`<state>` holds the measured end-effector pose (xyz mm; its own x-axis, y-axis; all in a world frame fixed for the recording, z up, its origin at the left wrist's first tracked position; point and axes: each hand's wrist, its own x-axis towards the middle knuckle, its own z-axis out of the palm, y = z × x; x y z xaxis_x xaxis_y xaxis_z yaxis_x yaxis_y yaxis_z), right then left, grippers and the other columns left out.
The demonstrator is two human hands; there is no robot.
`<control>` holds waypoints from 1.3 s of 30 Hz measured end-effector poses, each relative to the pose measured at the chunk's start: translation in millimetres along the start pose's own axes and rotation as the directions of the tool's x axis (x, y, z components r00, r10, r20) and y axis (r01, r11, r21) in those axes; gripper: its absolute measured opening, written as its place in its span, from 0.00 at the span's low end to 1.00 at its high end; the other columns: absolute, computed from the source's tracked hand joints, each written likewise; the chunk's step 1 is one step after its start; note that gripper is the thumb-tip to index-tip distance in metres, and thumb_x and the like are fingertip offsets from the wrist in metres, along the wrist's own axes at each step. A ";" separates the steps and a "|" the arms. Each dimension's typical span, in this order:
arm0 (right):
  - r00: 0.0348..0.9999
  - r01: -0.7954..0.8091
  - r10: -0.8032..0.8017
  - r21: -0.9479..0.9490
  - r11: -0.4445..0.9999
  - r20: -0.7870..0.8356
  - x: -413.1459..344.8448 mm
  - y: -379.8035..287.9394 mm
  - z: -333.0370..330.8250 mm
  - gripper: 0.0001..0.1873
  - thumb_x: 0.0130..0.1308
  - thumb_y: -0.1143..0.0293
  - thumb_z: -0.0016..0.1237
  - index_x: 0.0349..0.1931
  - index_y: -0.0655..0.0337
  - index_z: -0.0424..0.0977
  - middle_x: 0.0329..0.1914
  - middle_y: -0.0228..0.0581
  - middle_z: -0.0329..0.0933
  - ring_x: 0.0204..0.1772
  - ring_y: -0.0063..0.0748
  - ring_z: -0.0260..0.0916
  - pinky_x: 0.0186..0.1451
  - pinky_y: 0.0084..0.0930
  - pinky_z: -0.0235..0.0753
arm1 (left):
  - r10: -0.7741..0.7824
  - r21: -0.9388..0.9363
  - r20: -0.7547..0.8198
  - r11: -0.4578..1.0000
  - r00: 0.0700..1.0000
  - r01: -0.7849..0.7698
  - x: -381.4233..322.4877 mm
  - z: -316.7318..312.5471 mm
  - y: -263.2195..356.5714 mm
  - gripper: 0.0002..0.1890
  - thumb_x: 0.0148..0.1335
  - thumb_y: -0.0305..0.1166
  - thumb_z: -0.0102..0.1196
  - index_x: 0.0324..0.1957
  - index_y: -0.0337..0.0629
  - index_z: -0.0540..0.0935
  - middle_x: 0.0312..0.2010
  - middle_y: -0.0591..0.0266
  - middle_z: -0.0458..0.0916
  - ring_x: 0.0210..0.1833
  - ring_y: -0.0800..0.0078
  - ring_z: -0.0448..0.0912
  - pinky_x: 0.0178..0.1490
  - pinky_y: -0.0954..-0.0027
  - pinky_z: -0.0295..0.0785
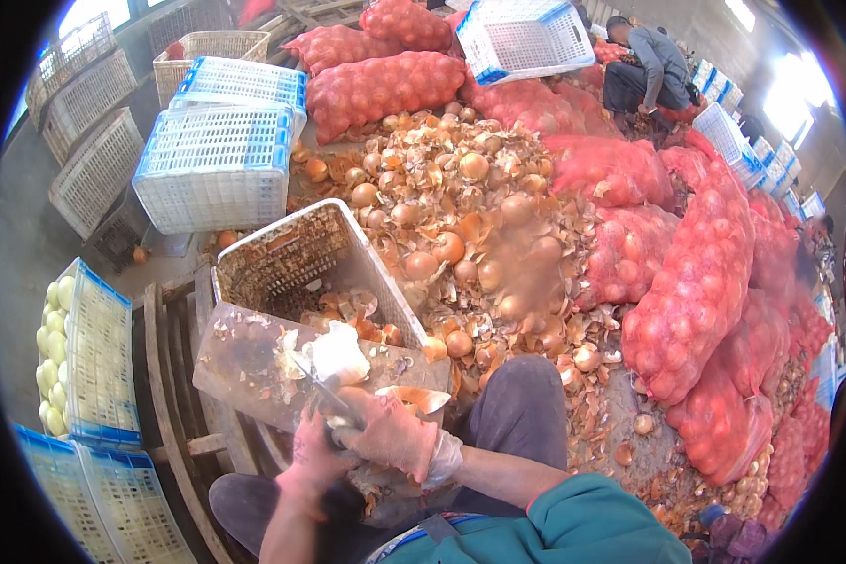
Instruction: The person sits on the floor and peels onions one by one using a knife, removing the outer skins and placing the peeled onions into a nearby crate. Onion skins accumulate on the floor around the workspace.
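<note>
My right hand (pixel 395 431), in a worn pinkish glove, grips a knife (pixel 322 386) whose blade points up and left over a wooden board (pixel 243 356). Close against it, my left hand (pixel 314 451), gloved too, is closed around a pale onion (pixel 337 421), mostly hidden by the fingers. White onion layers (pixel 338 354) lie on the board just beyond the blade. A curved piece of brown onion skin (pixel 417 399) rests at the board's near edge. Behind the board, a dirty plastic crate (pixel 388 285) holds onion skins.
Unpeeled onions and loose skins form a large pile (pixel 465 204) ahead. Red mesh sacks of onions (pixel 698 282) line the right. Blue-white crates (pixel 215 166) stand at left, above a crate of peeled onions (pixel 102 359) beside a wooden pallet (pixel 173 395). Another person (pixel 648 67) bends at the back.
</note>
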<state>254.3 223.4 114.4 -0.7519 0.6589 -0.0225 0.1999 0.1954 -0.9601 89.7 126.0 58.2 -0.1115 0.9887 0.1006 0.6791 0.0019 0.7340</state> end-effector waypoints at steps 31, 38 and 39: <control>0.926 -0.264 0.264 0.038 0.964 -0.270 -0.4 12.1 -95.5 0.25 0.66 0.76 0.55 0.65 0.63 0.75 0.50 0.45 0.84 0.45 0.29 0.79 0.51 0.28 0.80 | -0.088 0.031 -0.082 0.995 0.993 0.091 -12.4 -7.5 10.0 0.59 0.42 0.40 0.81 0.77 0.41 0.62 0.70 0.45 0.73 0.72 0.45 0.71 0.75 0.51 0.69; 0.930 -0.021 -0.030 -0.135 0.991 -0.366 5.2 29.0 -102.0 0.28 0.70 0.79 0.46 0.71 0.67 0.66 0.59 0.44 0.77 0.58 0.26 0.76 0.62 0.26 0.78 | -0.178 0.033 -0.103 0.983 0.979 0.182 -24.2 -13.4 12.2 0.57 0.41 0.40 0.83 0.75 0.41 0.65 0.68 0.44 0.74 0.70 0.45 0.74 0.72 0.51 0.72; 0.952 -0.071 0.068 0.001 0.997 -0.297 -0.8 17.9 -95.6 0.27 0.71 0.77 0.47 0.71 0.68 0.66 0.62 0.46 0.76 0.63 0.31 0.75 0.65 0.29 0.77 | -0.189 0.019 -0.108 0.981 0.976 0.192 -26.3 -13.7 10.3 0.57 0.41 0.40 0.83 0.75 0.41 0.66 0.67 0.44 0.75 0.70 0.45 0.74 0.71 0.51 0.72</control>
<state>318.6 295.8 123.9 -0.5156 0.8568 -0.0043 0.2522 0.1470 -0.9564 89.7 98.0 72.3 -0.3154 0.9484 0.0325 0.6590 0.1942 0.7266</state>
